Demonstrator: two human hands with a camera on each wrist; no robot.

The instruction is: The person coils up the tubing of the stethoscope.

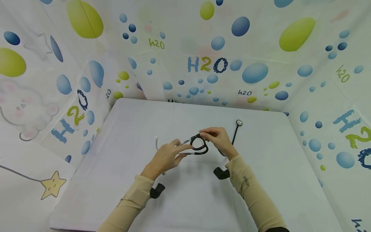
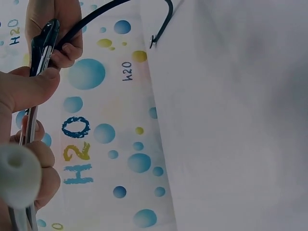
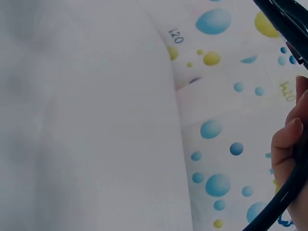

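Note:
A stethoscope with black tubing [image 1: 206, 150] is held above the white table by both hands. My left hand [image 1: 166, 157] grips its two metal ear tubes [image 1: 189, 153]; in the left wrist view, the thumb presses along them and a white ear tip [image 2: 19, 175] looms close to the camera. With fingertips, my right hand [image 1: 218, 139] pinches the black tubing where it forms a loop. Beyond that hand the tubing runs up to the round chest piece [image 1: 239, 122], on the right. The right wrist view catches only part of the right hand [image 3: 291, 139] and tubing.
The white-covered table [image 1: 121, 180] reaches back to a white sheet [image 1: 179, 83] printed with blue and green drops. That sheet also rises on both sides. A dark wrist mount [image 1: 221, 173] juts from the right sleeve, another mount [image 1: 157, 190] from the left.

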